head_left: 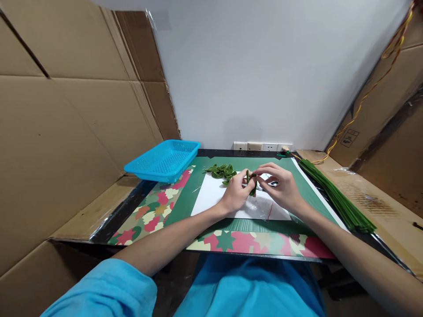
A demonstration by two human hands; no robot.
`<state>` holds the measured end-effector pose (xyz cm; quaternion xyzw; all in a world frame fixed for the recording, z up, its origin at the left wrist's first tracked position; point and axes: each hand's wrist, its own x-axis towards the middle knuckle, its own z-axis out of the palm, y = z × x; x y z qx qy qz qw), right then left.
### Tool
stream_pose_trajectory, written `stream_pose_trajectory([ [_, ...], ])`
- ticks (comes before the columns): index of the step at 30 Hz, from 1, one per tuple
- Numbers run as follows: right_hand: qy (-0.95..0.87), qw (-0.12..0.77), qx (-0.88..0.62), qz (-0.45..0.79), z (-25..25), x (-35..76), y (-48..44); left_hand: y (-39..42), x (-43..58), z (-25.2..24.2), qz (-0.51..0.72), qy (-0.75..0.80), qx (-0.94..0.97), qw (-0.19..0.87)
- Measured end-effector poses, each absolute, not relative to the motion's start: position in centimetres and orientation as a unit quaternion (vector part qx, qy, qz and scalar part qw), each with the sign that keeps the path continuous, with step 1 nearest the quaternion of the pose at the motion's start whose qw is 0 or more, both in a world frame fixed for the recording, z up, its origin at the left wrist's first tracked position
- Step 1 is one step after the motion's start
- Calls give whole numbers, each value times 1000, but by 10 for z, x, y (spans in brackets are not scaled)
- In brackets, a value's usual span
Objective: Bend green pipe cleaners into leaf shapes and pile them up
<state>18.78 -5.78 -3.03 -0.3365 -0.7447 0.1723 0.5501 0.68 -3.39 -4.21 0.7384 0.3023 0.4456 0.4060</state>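
Observation:
Over a white sheet point(208, 200) on the table, both hands meet around a short green pipe cleaner point(253, 191). My left hand point(236, 192) is closed on it, with part of the green stem showing above and below the fingers. Pinched at its upper end, my right hand point(277, 182) has thumb and fingertips together at the green piece. Behind the left hand lies a pile of bent green pipe cleaner pieces point(220, 171). A clear plastic bag with a red strip point(270, 211) rests on the sheet below the hands.
A blue perforated basket point(165, 160) stands at the table's back left. Long green pipe cleaners point(337, 198) lie bundled along the right edge. Cardboard walls point(82, 110) flank the table, sockets point(254, 146) line the back wall, and a yellow cable point(360, 103) hangs at right.

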Motion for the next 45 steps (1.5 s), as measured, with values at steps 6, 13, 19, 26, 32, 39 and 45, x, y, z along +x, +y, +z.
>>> stream_pose_trajectory([
  [6,-719,553,-360,221,-28,188,-54,-36,9,-40,431,306,752,392],
  [13,-689,557,-378,268,-35,184,-53,-38,10,-40,412,305,750,418],
  [19,-667,572,-374,297,-32,189,-50,-36,11,-40,398,296,689,529],
  [26,-682,541,-387,304,-40,194,-43,-26,10,-50,420,284,671,540],
  [32,-626,564,-364,397,-50,197,-36,-24,9,-51,421,291,634,580],
  [39,-549,599,-352,464,-38,192,-42,-25,3,-36,446,337,588,585],
  [45,-560,591,-368,450,-32,188,-47,-27,2,-36,460,345,609,547],
])
